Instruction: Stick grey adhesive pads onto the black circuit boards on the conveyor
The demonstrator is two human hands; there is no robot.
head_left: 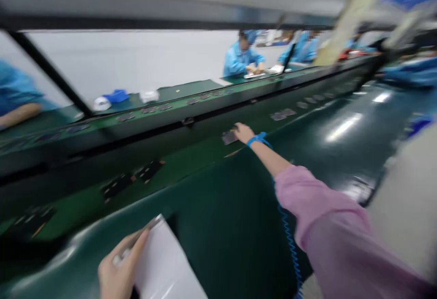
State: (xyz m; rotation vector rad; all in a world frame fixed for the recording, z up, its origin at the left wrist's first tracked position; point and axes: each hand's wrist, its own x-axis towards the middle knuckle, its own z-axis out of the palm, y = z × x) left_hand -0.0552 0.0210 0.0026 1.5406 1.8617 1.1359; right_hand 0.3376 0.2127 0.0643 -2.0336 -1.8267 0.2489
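Note:
My right hand reaches far out over the green conveyor belt and closes on a small dark circuit board. A blue wrist strap with a coiled blue cord is on that arm, which wears a pink sleeve. My left hand is near the bottom edge, fingers pinched on a white sheet or bag over the dark green bench. The picture is smeared by motion.
More dark boards lie along the belt, others farther right. A black rail divides the line. Across it sit people in blue coats; a blue object and white tape roll lie there.

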